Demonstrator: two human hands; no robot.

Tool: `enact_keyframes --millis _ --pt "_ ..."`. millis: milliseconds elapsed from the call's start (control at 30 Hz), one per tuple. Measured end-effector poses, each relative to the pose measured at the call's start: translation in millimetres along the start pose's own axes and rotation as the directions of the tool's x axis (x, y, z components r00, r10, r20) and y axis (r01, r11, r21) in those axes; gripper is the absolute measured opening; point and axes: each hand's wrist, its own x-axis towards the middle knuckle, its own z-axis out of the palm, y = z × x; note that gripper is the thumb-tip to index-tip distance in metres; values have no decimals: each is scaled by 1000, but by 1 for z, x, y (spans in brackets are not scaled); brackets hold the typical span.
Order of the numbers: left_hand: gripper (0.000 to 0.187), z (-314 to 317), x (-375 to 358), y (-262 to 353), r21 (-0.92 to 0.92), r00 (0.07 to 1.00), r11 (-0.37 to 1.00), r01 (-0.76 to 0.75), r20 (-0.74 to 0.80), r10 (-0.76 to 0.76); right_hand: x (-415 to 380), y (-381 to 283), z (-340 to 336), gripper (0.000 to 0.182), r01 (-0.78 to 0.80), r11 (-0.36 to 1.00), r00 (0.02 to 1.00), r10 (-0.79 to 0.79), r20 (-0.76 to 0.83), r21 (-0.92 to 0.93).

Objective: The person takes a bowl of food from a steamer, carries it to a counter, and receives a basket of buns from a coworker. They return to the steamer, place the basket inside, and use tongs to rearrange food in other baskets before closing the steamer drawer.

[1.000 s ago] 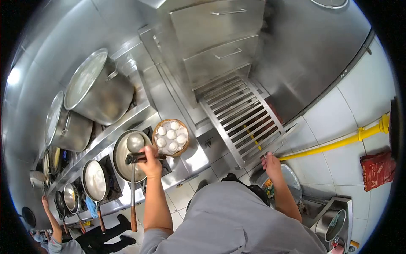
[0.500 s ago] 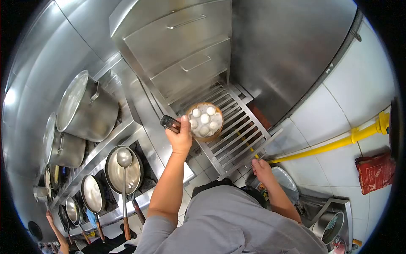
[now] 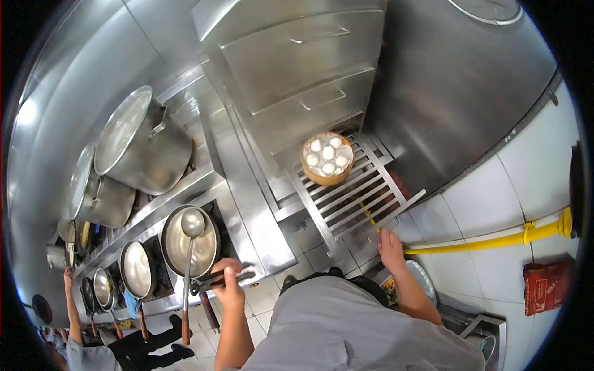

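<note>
A round steamer basket (image 3: 327, 175) with several white buns (image 3: 328, 152) sits on a slatted metal rack (image 3: 356, 191), pulled out from a steel cabinet of drawers (image 3: 303, 55). My left hand (image 3: 229, 279) is closed around a dark-handled clamp tool (image 3: 247, 274), over the stove's front edge and apart from the basket. At the rack's front, my right hand (image 3: 390, 248) has its fingers closed at the rack's handle, which they mostly hide.
Left, a stove holds two large pots (image 3: 151, 151), several pans (image 3: 137, 269) and a ladle (image 3: 185, 278). A co-worker (image 3: 80, 352) stands far lower left. A yellow pipe (image 3: 489, 244) and a red packet (image 3: 547, 285) are at right.
My left hand and the dark tool have moved from the basket down and left. The basket now rests on the rack, clear of the tool. The view has shifted.
</note>
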Motion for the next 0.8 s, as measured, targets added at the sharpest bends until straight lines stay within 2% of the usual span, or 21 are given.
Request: enact_keyframes --millis 67,200,267,333,400,433,500,533,633,767,800 --pt "26 -28 -22 -2 23 987 995 100 -127 -96 30 0 13 52 24 999 999 -23 46 -33" --pt "27 -44 -39 3 -5 973 997 81 -217 -80 105 -19 59 58 62 998 993 -61 104 -5" --pt "28 -45 -41 15 55 985 998 31 -169 -22 136 -55 84 57 -75 996 988 67 137 49" --pt "28 -49 -43 24 41 989 999 18 -148 -12 162 -92 105 55 -184 982 972 177 154 30" --pt "28 -53 -46 38 49 997 998 -41 -56 44 206 -96 133 52 -196 981 973 193 125 10" --pt "26 -52 -49 45 9 993 1000 -28 -115 29 220 -104 141 52 -189 982 974 185 133 15" --pt "26 -63 -58 50 89 995 994 -56 -78 63 240 -122 157 52 -289 957 941 278 194 30" --pt "27 -66 -65 55 138 996 989 -54 -61 63 251 -126 165 52 -286 958 940 274 203 33" --pt "26 -75 -84 59 113 994 993 -16 -110 29 278 -129 178 55 -361 926 906 321 277 108" --pt "25 -78 -97 62 102 987 992 72 -148 -57 289 -128 175 57 -387 913 882 325 340 129" --pt "25 -79 -100 63 111 983 988 110 -161 -91 284 -123 171 58 -286 953 920 244 308 100"
